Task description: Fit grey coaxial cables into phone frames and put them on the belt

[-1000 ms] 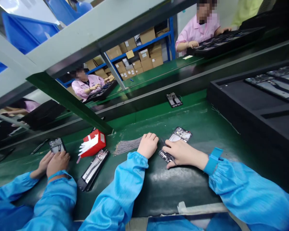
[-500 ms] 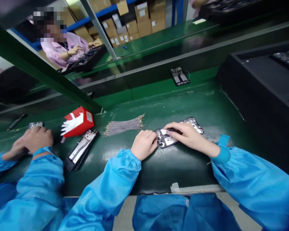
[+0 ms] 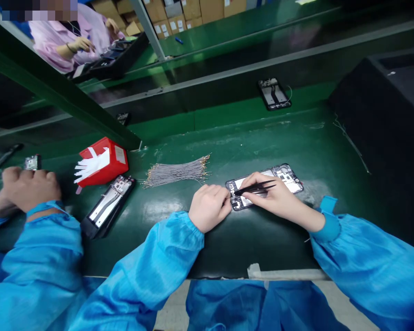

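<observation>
An opened phone (image 3: pixel 285 177) with its circuit board bared lies flat on the green bench in front of me. My left hand (image 3: pixel 209 208) is closed at its left end, thumb and fingers pinching the edge. Over the phone's left part is my right hand (image 3: pixel 271 195), closed around black tweezers (image 3: pixel 258 187). The tweezer tips point down at the left end of the phone, close to my left fingers. Whether a small part sits between the tips, I cannot tell. Left of my hands lies a bundle of thin grey cables (image 3: pixel 177 171) with gold-coloured ends.
A red box (image 3: pixel 119 158) with white paper strips stands behind stacked opened phones (image 3: pixel 106 209). Another opened phone (image 3: pixel 275 94) lies at the back. A black box (image 3: pixel 376 105) stands at the right. A co-worker's hands (image 3: pixel 31 188) are at the far left.
My view has shifted slightly. The tweezers in my right hand now show clearly, tilted with their tips at the phone's left end. My left hand stays at the phone's edge.
</observation>
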Demonstrator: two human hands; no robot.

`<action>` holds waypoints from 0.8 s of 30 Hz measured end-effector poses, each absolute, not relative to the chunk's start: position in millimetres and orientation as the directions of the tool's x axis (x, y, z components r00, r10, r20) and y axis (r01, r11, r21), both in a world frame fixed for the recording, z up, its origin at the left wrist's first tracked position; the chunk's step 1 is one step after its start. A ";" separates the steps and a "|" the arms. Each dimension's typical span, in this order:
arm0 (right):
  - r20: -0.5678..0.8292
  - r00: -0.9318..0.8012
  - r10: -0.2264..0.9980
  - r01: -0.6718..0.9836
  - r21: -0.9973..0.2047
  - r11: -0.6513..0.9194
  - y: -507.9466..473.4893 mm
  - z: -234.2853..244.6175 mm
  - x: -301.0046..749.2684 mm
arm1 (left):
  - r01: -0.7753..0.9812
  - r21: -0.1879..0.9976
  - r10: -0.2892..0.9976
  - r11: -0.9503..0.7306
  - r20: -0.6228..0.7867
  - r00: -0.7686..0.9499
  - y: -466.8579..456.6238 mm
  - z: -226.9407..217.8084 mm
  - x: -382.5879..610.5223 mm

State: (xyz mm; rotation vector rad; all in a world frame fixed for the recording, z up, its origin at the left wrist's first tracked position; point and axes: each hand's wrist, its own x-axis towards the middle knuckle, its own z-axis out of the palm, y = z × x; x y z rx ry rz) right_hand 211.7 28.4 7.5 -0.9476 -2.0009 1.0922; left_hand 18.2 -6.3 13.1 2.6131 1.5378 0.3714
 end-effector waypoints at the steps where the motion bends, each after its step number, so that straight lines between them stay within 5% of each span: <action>1: 0.202 -0.515 0.833 0.280 -0.879 0.386 28.1 6.7 211.8 | 0.852 0.197 0.874 -0.484 0.162 0.459 -6.6 12.7 18.4; 24: 0.289 -0.548 0.785 0.210 -0.861 0.464 29.8 9.3 207.2 | 0.879 0.171 0.895 -0.444 0.117 0.430 -8.1 13.2 20.4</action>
